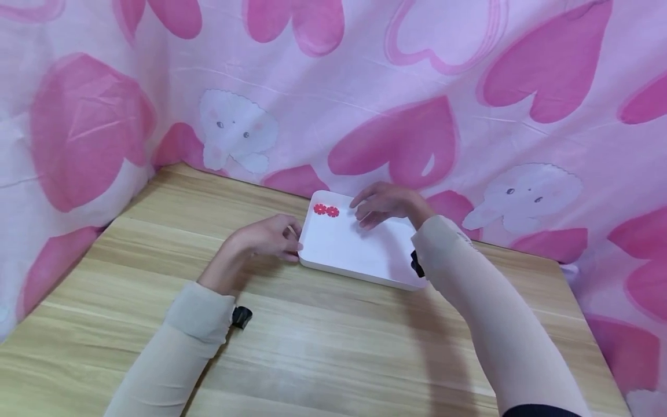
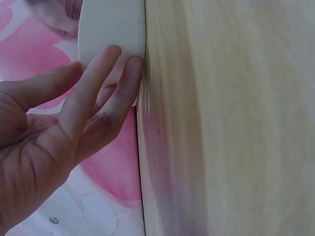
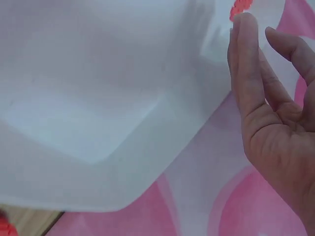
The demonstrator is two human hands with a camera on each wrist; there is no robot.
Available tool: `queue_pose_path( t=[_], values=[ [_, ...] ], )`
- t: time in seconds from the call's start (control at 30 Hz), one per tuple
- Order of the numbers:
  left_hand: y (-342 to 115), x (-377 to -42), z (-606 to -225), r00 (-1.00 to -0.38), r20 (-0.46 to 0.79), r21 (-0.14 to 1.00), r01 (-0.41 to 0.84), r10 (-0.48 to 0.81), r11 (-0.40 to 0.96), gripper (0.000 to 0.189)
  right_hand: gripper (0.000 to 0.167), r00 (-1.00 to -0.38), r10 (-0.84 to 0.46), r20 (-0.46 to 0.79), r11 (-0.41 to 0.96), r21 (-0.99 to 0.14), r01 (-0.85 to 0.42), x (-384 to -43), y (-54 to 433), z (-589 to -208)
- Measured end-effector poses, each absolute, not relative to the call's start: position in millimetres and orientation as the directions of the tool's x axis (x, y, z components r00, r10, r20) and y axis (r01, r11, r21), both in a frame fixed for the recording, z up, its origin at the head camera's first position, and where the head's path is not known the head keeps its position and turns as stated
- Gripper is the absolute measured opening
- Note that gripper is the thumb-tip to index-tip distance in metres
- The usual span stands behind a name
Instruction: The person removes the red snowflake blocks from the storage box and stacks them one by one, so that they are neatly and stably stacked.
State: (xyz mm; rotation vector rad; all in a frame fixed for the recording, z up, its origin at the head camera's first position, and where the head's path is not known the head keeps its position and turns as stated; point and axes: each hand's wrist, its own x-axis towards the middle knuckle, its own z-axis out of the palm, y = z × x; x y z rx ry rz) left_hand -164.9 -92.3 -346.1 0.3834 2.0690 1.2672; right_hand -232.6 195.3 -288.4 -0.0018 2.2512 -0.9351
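Two red flower-shaped pieces (image 1: 326, 210) sit side by side in the far left corner of a white rectangular tray (image 1: 344, 249); they touch or nearly touch. At the tray's left wall is my left hand (image 1: 271, 236), its fingertips resting against the outside of the wall in the left wrist view. My right hand (image 1: 385, 204) hovers above the far part of the tray, fingers loosely bent, with nothing held. In the right wrist view its fingertips appear close to the red pieces (image 3: 241, 7), but a gap shows in the head view.
The tray lies on a wood-grain table (image 1: 312, 341), near its back edge. A pink heart-patterned curtain (image 1: 292, 81) hangs behind and to the left. Part of another red thing (image 3: 7, 228) shows beyond the tray, at the corner of the right wrist view.
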Motion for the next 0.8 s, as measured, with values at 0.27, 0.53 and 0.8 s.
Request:
queue_pose_path(
  t=[0.27,0.53,0.8],
  values=[
    [-89,-160,-344,-0.727,-0.389,0.877,-0.105,0.566,0.468,0.031,0.048,-0.732,-0.24,-0.638,0.769,-0.585,0.257,-235,170,-302],
    [-89,-159,-341,-0.727,-0.402,0.867,-0.108,0.556,0.486,0.03,0.035,-0.75,-0.185,-0.635,0.807,-0.534,0.253,-232,158,-309],
    [-93,-158,-339,-0.725,-0.415,0.859,-0.112,0.55,0.5,0.032,0.031,-0.758,-0.194,-0.622,0.848,-0.495,0.189,-226,150,-312]
  ],
)
